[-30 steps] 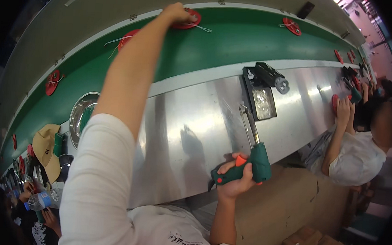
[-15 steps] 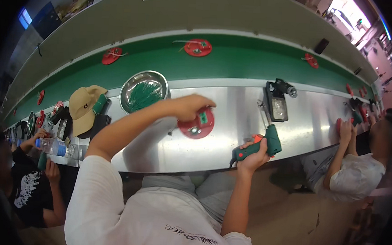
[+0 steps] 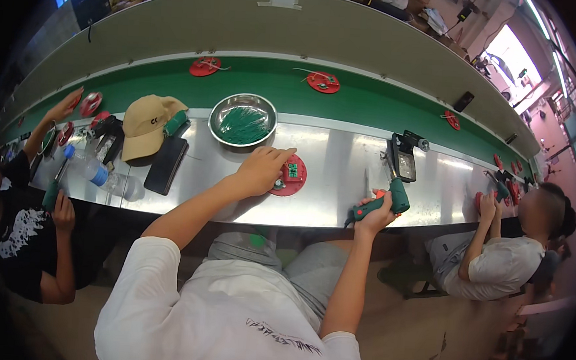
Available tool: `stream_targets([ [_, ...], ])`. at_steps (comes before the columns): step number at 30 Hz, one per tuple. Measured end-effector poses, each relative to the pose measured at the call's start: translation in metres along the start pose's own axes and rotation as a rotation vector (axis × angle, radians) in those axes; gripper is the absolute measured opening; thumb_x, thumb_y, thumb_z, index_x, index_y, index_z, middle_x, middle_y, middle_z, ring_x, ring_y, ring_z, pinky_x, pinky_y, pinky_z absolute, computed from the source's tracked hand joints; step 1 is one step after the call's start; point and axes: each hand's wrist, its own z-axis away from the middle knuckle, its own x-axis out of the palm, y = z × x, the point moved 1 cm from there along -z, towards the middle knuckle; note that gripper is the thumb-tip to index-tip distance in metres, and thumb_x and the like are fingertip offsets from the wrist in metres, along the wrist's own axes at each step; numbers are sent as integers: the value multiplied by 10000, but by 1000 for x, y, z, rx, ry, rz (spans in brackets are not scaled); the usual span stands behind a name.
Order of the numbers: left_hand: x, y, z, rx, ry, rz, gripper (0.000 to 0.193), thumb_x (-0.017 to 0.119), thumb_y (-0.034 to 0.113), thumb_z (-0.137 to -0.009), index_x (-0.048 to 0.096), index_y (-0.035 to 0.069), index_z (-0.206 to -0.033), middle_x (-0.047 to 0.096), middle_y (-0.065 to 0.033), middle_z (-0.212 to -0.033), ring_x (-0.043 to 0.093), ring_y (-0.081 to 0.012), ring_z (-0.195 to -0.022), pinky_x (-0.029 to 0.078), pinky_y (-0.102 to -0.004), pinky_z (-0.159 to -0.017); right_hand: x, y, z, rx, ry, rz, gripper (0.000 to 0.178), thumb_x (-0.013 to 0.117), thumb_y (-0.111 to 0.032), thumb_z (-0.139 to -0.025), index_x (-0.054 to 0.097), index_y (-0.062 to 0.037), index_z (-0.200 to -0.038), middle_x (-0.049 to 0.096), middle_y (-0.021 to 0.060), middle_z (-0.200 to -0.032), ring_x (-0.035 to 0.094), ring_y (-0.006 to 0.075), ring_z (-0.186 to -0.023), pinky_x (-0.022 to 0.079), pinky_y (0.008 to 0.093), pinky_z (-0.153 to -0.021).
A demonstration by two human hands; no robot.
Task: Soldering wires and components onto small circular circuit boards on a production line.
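At the near edge of the steel desk (image 3: 339, 203), the right hand (image 3: 375, 218) gripped a green electric screwdriver (image 3: 380, 204), while the left hand (image 3: 262, 170) lay with loose fingers on a red round part (image 3: 291, 175) carrying a small green board. Bare steel lay between them. Farther back stood a metal bowl (image 3: 243, 120) of green pieces, a tan cap (image 3: 146, 124) and a dark phone (image 3: 165, 165) to the left, then the green belt (image 3: 372, 101) with more red discs

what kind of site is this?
Likely an electronics assembly line. A green conveyor belt carries red discs past a steel bench with people seated along it; the left hand rests on a disc, the right hand grips a green electric screwdriver.
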Motion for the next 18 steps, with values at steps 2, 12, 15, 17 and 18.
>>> stream_targets([
  [2, -8, -7, 8, 15, 4, -73, 681, 730, 69, -798, 467, 95, -1426, 626, -143, -1266, 561, -340, -1203, 465, -431, -1006, 1, 1, -1, -5, 4, 26, 292, 588, -280, -965, 576, 9, -926, 590, 95, -742, 552, 193, -511, 460, 343, -470],
  [12, -71, -29, 22, -50, -311, 164, 599, 671, 0, -789, 536, 123, -1359, 636, -171, -1244, 608, -377, -1142, 513, -447, -946, 1, 4, -4, 40, -46, 107, 280, 574, -273, -979, 581, 4, -941, 614, 101, -769, 551, 189, -505, 467, 350, -462],
  [15, -81, -43, -3, -87, -178, 253, 395, 607, 36, -843, 643, 98, -1232, 681, -207, -1121, 641, -402, -1048, 524, -457, -922, 4, -1, 0, 19, -13, 131, 296, 564, -288, -984, 579, 4, -936, 620, 106, -806, 533, 186, -493, 465, 350, -462],
  [17, -82, -71, -29, -118, 12, 173, 256, 571, 89, -873, 722, 69, -1078, 703, -235, -990, 671, -425, -933, 539, -476, -883, 1, 0, -3, 10, -12, 134, 300, 558, -294, -988, 587, 0, -932, 626, 104, -809, 542, 187, -492, 468, 343, -464],
  [18, -73, -92, -40, -116, 118, 70, 226, 571, 115, -875, 747, 57, -1004, 706, -242, -934, 682, -432, -885, 549, -490, -856, 1, 2, -3, 1, -11, 133, 305, 552, -299, -992, 595, -4, -927, 632, 102, -812, 550, 189, -492, 470, 337, -466],
])
